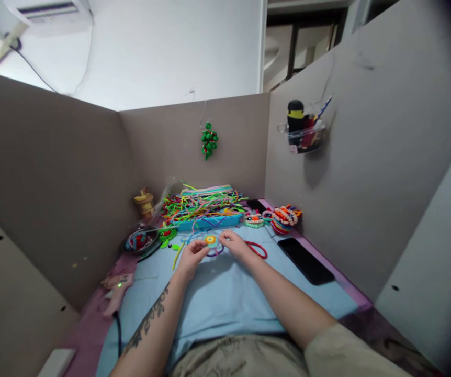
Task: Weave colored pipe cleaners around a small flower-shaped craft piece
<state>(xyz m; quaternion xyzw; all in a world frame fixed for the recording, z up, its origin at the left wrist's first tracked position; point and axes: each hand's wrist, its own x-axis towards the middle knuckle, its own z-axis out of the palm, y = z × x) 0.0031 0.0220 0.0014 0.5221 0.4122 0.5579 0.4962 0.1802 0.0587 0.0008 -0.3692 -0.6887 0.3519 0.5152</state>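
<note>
Over the blue cloth, my left hand (192,256) is closed, its fingertips pinching the left edge of a round pipe-cleaner coil (210,240). The coil has an orange and yellow centre with paler blue-green rings around it. At its right side my right hand (233,245) is closed too, thumb and finger pressed together at the edge of the piece. A purple pipe cleaner (216,252) curves below the coil. Just right of my right hand lies a red pipe-cleaner loop (257,250). A yellow-green pipe cleaner (177,256) rests left of my left hand.
A blue tray (205,224) heaped with coloured pipe cleaners (205,201) stands at the back. At right are a black phone (306,261) and a striped pipe-cleaner piece (283,219). Left are a bowl (153,242) and a pink glue gun (119,293). Grey panels (194,131) enclose the table.
</note>
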